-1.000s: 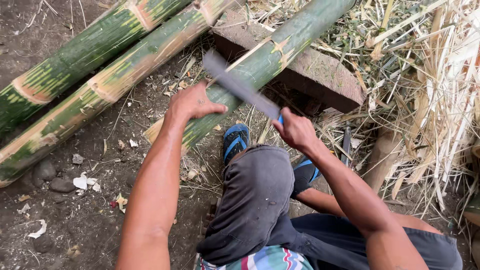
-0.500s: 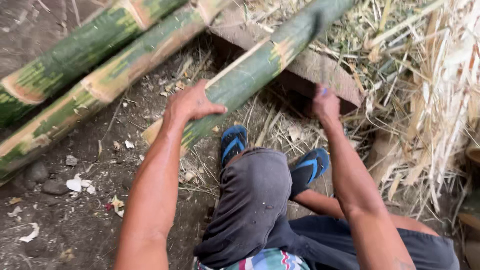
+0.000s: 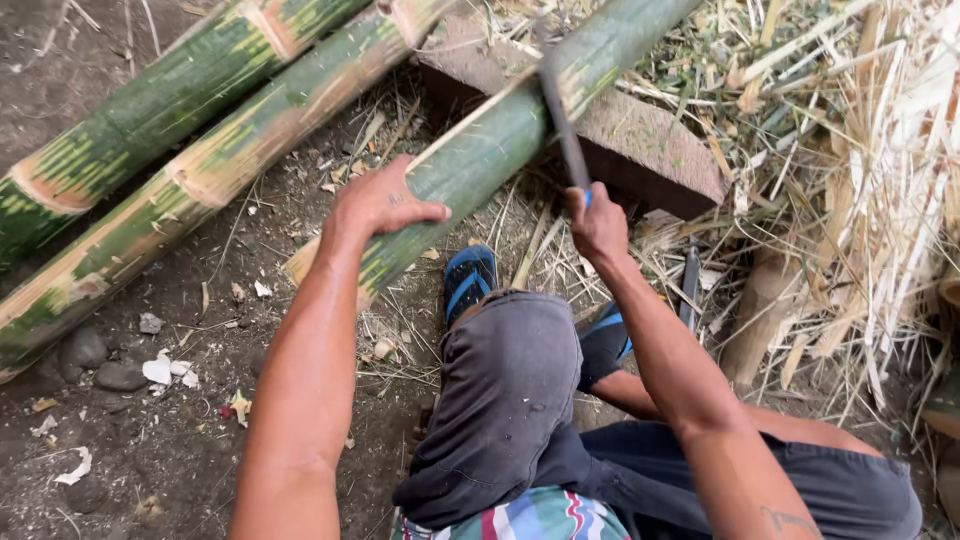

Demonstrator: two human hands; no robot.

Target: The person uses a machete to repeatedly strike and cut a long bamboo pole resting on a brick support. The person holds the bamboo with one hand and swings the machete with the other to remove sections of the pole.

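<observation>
Our left hand (image 3: 385, 205) lies flat, fingers spread, on the green bamboo pole (image 3: 500, 150) running from centre to upper right across a wooden block (image 3: 650, 150); bare dirt lies lower left. Our right hand (image 3: 597, 222) grips a machete (image 3: 562, 120), blade on the pole.

The left hand (image 3: 385, 203) lies palm down on a green bamboo pole (image 3: 500, 140) whose far part rests across a brown wooden block (image 3: 650, 150); the right hand (image 3: 597, 222) grips the handle of a long dark blade (image 3: 560, 110), whose edge meets the pole just above the block. Two thicker green bamboo poles (image 3: 190, 150) lie side by side on the dirt ground (image 3: 120, 440) to the left; the person squats with a grey-trousered knee (image 3: 510, 370) raised and blue sandals (image 3: 468, 280) on the feet, near the pole's lower end; dry straw and husks (image 3: 860, 180) are heaped at the right.
</observation>
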